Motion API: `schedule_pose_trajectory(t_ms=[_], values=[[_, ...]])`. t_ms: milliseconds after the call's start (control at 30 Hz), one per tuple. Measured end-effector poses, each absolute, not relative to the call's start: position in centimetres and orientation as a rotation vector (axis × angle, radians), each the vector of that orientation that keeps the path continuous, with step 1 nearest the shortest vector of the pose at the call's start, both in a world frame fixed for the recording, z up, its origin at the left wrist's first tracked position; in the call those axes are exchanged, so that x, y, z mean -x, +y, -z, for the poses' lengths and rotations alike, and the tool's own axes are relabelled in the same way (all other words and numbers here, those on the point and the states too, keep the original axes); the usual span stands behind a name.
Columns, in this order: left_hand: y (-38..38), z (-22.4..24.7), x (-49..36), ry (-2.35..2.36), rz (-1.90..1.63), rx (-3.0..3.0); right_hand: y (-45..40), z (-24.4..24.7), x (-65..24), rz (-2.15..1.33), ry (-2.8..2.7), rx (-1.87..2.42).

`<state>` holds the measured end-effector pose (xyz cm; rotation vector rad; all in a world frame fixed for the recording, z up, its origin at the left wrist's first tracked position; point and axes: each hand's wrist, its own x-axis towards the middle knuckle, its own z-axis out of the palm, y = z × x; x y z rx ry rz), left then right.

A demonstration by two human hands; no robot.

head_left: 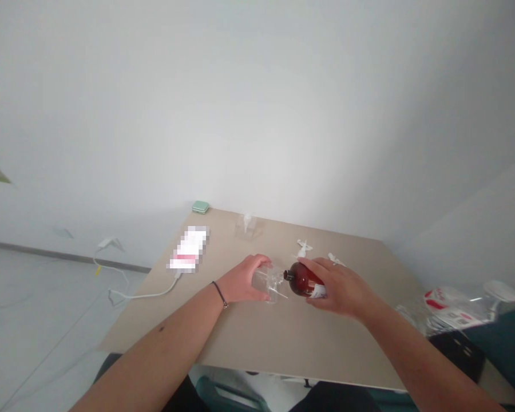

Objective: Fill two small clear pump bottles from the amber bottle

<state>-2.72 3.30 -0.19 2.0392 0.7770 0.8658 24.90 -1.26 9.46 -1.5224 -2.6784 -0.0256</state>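
So, left hand (242, 278) in a grip round clear container (265, 278), right hand (340, 290) likewise round brown bottle (302, 280).

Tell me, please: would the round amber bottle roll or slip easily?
Laid down, the glossy amber bottle, glass or plastic, would probably roll, given its rounded body; its shine suggests it may slip in the right hand.

1. Shiny, smooth, round red-brown bottle (300, 280); glass or plastic, can't tell.
2. Clear, smooth cup (261, 279), like plastic.
3. Dull, smooth beige table (292, 340).
4. Dull green square block (200, 206), table's far left corner.
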Motion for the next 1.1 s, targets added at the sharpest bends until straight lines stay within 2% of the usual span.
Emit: schedule_pose_trajectory(t_ms=[1100], values=[[3.47,0.58,2.79,0.770,-0.868,-2.007,-1.16,-10.16,-24.53,0.102,-2.729,1.521]])
